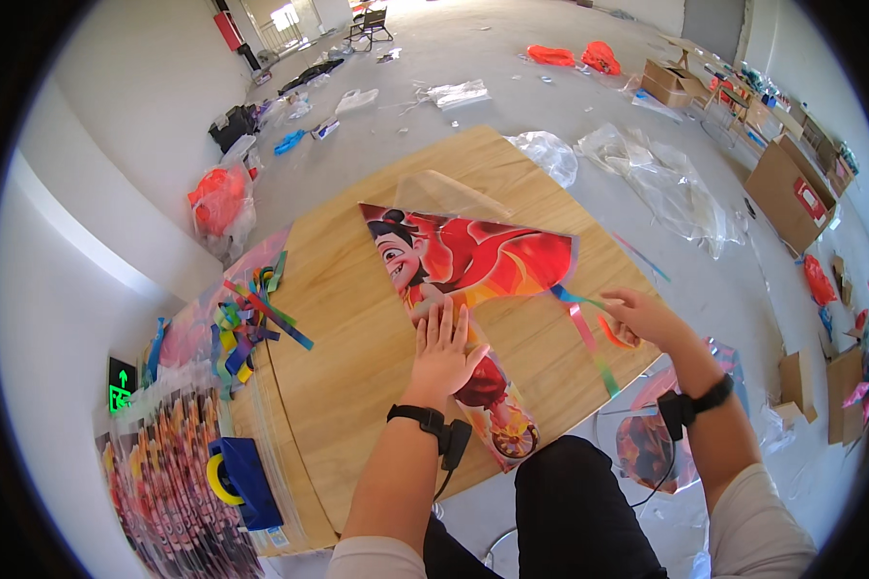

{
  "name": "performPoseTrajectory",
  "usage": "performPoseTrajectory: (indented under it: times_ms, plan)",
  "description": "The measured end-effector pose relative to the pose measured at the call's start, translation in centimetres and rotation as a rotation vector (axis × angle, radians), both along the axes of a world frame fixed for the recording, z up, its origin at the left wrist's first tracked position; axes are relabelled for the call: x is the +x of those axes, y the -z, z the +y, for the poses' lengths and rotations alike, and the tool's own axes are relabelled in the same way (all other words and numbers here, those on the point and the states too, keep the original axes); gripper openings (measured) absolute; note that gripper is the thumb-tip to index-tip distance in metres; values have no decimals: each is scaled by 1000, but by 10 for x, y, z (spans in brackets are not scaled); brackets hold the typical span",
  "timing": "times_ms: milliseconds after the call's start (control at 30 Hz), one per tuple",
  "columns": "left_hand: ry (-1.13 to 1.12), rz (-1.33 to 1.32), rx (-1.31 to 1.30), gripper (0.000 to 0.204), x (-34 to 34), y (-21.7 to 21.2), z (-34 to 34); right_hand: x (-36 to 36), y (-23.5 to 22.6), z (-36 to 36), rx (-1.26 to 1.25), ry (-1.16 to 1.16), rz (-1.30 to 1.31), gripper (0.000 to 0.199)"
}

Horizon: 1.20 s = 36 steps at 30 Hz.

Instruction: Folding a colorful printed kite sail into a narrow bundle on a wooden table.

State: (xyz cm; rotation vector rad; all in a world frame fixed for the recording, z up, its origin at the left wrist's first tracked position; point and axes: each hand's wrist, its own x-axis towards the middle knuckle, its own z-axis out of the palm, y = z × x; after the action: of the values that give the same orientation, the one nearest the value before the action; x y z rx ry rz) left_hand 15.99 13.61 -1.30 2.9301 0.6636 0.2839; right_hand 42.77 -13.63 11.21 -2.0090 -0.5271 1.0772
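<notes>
A red kite-like printed sheet with a cartoon figure lies on the wooden tabletop. Its upper part is a wide triangle, and a narrow printed strip runs down toward my knees. My left hand rests flat on the sheet where the two parts meet, fingers stretched out. At the sheet's right corner hangs a multicoloured ribbon, blue and green near the corner, pink further down. My right hand has its fingers curled at the ribbon, pinching part of it; an orange stretch shows beneath the fingers.
Loose coloured ribbons are heaped at the table's left. Below them lie a stack of printed sheets and a blue tape dispenser. Plastic bags and cardboard boxes are scattered over the floor. My legs are against the near edge.
</notes>
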Motion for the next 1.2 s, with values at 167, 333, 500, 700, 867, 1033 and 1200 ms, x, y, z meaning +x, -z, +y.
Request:
performPoseTrajectory:
  times_ms: [167,333,500,700,867,1033,1200]
  plan:
    - [-3,91,-43,87,9,-14,-1,-48,0,-8,114,-162,-1638,31]
    - [-31,204,-119,84,8,-16,1,-182,44,35,335,-746,-1060,60]
    - [-28,156,-83,79,4,-13,3,-232,52,12,182,-785,-984,82]
    - [-16,188,-145,76,7,-22,0,-262,51,-14,95,-765,-991,92]
    - [-36,57,-92,74,7,-13,1,-281,47,-19,34,-735,-983,90]
    - [-38,-10,-47,73,10,-10,-6,-285,42,-21,33,-731,-995,88]
    - [-28,-32,-8,74,8,-7,-7,-294,41,-28,82,-704,-991,93]
